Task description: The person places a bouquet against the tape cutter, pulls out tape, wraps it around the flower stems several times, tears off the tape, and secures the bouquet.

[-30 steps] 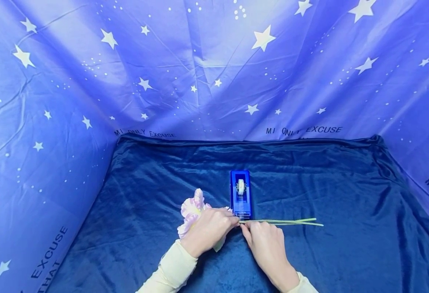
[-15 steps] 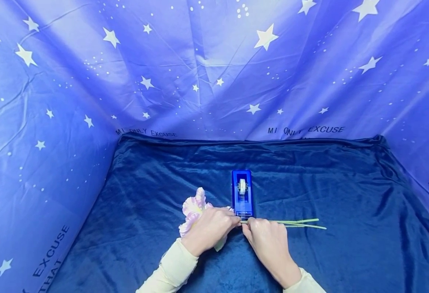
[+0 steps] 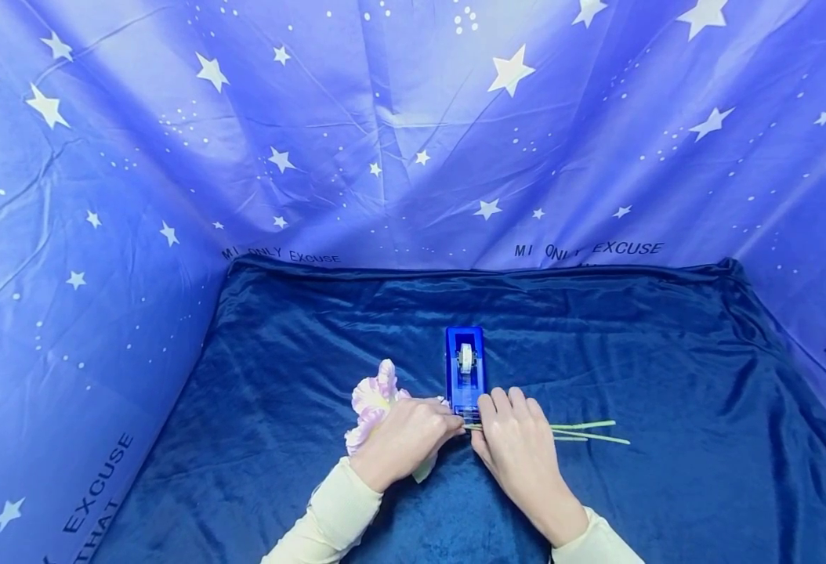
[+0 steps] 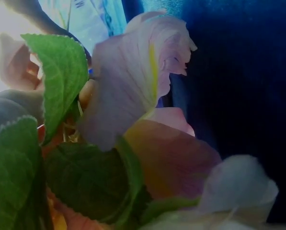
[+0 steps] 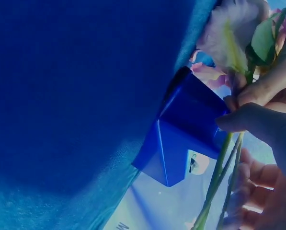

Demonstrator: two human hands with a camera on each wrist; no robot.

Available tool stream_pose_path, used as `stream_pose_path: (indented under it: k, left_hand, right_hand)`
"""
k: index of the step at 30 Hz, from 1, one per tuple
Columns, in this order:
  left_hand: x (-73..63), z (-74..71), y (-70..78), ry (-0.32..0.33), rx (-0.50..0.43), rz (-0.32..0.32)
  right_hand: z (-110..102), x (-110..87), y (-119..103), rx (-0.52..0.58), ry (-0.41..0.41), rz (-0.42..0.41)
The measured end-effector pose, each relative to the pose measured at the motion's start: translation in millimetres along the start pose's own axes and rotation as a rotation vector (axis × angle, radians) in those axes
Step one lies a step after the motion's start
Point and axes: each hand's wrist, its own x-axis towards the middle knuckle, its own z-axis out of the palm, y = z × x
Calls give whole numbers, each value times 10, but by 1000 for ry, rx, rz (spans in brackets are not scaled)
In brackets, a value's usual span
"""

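My left hand (image 3: pixel 406 439) pinches the green stems (image 3: pixel 589 425) of pink-white flowers (image 3: pixel 371 403) just below the blooms; the blooms lie left of the hand and the stems run right. In the left wrist view, petals (image 4: pixel 123 81) and green leaves (image 4: pixel 61 72) hide much of the hand. My right hand (image 3: pixel 519 439) lies over the stems, fingers reaching forward at the front end of a blue tape dispenser (image 3: pixel 465 384). In the right wrist view, the right thumb (image 5: pixel 248 120) crosses the stems beside the dispenser (image 5: pixel 181 124), its other fingers spread apart from it.
The dispenser holds a tape roll (image 3: pixel 465 359) and stands upright on dark blue cloth (image 3: pixel 314 329). Star-printed blue curtains (image 3: pixel 413 141) rise behind and at both sides.
The right hand's fingers, curled over the stems before, have stretched forward toward the dispenser's front end. The left hand and the flowers have hardly moved.
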Motion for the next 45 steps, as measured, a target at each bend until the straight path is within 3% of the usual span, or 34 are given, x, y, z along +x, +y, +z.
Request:
stream_pose_path:
  k: [14, 22, 26, 35, 39, 45]
  left_hand:
    - [1, 19, -30, -27, -120, -11]
    - [8, 23, -36, -31, -168, -24]
    - [5, 19, -41, -29, -181, -28]
    - [-23, 16, -61, -17, -141, -7]
    - [-31, 11, -63, -12, -129, 0]
    - [-33, 14, -63, 4, -141, -4]
  right_hand:
    - [-44, -2, 1, -19, -80, -11]
    - [-78, -9, 9, 40, -122, -16]
    - [-104, 1, 8, 122, -213, 37]
    - [-146, 56, 25, 395, -490, 283]
    - [-147, 62, 32, 434, -516, 300]
    - [-133, 56, 35, 423, -482, 299]
